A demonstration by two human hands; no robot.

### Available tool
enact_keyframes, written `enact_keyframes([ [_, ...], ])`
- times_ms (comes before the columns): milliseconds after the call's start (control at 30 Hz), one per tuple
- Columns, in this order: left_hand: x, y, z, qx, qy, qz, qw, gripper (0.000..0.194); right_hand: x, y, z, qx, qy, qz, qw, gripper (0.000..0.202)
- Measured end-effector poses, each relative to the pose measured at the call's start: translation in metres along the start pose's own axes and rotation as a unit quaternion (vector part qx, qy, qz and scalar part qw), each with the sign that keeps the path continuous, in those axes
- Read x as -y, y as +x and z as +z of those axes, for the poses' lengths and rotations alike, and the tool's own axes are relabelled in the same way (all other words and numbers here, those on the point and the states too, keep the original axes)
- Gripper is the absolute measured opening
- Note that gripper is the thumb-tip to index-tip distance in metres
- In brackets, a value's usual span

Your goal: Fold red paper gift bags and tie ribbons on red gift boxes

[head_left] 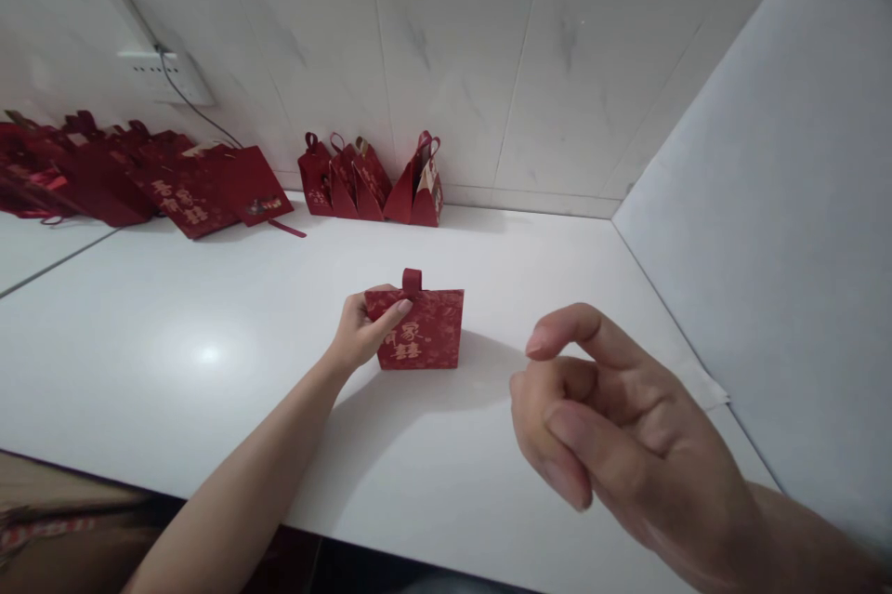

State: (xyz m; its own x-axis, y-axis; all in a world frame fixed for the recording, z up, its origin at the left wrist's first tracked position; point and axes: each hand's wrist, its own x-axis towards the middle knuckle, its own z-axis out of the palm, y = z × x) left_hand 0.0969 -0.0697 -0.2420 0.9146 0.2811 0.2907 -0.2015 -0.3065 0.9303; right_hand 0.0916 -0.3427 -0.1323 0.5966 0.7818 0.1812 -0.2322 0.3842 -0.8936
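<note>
My left hand [367,326] grips a small red gift box [432,329] by its upper left side, thumb on the front face and fingers behind. The box stands upright on the white table, with gold Chinese characters on its front and a dark red ribbon loop [412,281] on top. To the right of the box and apart from it, my right hand [613,436] hangs in the air above the table, closer to the camera. Its fingers are curled in with the thumb against them, and nothing shows in them.
Against the tiled wall stands a row of folded red gift boxes [397,194] with ribbon loops. Flat red box pieces [195,190] lie piled at the back left, beneath a wall socket [167,76] with a cable. A white panel [767,204] borders the table [209,427] on the right.
</note>
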Motion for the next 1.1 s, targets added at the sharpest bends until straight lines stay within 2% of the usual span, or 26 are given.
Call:
enact_keyframes([
  [133, 0.006, 0.001, -0.001, -0.015, 0.002, -0.013, 1.000, 0.035, -0.001, 0.003, -0.003, -0.010, -0.037, -0.018, 0.999, 0.014],
  [200, 0.010, 0.003, -0.001, -0.004, -0.017, -0.042, 0.999, 0.032, -0.010, 0.012, -0.008, -0.041, -0.087, -0.072, 0.993, 0.014],
  [233, 0.013, 0.003, 0.000, 0.012, -0.034, -0.063, 0.997, 0.033, -0.017, 0.020, -0.013, -0.067, -0.122, -0.116, 0.983, 0.016],
  [300, 0.018, 0.005, 0.001, 0.060, -0.065, -0.113, 0.990, 0.040, -0.039, 0.039, -0.026, -0.151, -0.207, -0.231, 0.939, 0.019],
  [367, 0.023, 0.006, 0.001, 0.114, -0.075, -0.150, 0.979, 0.045, -0.068, 0.058, -0.043, -0.190, -0.286, -0.261, 0.902, 0.032],
  [433, 0.026, 0.008, -0.001, 0.157, -0.060, -0.153, 0.974, 0.045, -0.099, 0.074, -0.063, -0.188, -0.339, -0.223, 0.894, 0.050],
  [500, 0.026, 0.010, -0.005, 0.183, -0.025, -0.127, 0.975, 0.043, -0.125, 0.084, -0.082, -0.187, -0.350, -0.167, 0.902, 0.064],
  [533, 0.026, 0.011, -0.008, 0.190, -0.006, -0.111, 0.976, 0.043, -0.135, 0.087, -0.090, -0.176, -0.336, -0.129, 0.916, 0.063],
  [600, 0.024, 0.013, -0.014, 0.196, 0.022, -0.091, 0.976, 0.045, -0.147, 0.090, -0.102, -0.136, -0.266, -0.055, 0.953, 0.049],
  [700, 0.024, 0.015, -0.018, 0.173, 0.018, -0.108, 0.979, 0.048, -0.150, 0.092, -0.108, -0.101, -0.198, -0.022, 0.975, 0.041],
  [900, 0.033, 0.014, -0.004, 0.021, -0.016, -0.157, 0.987, 0.061, -0.143, 0.092, -0.104, -0.047, -0.197, -0.009, 0.979, 0.055],
  [967, 0.035, 0.013, 0.000, 0.007, -0.013, -0.166, 0.986, 0.064, -0.143, 0.091, -0.103, -0.043, -0.198, -0.012, 0.979, 0.055],
  [1100, 0.033, 0.012, 0.000, 0.015, -0.015, -0.181, 0.983, 0.064, -0.144, 0.090, -0.103, -0.050, -0.197, -0.010, 0.979, 0.053],
])
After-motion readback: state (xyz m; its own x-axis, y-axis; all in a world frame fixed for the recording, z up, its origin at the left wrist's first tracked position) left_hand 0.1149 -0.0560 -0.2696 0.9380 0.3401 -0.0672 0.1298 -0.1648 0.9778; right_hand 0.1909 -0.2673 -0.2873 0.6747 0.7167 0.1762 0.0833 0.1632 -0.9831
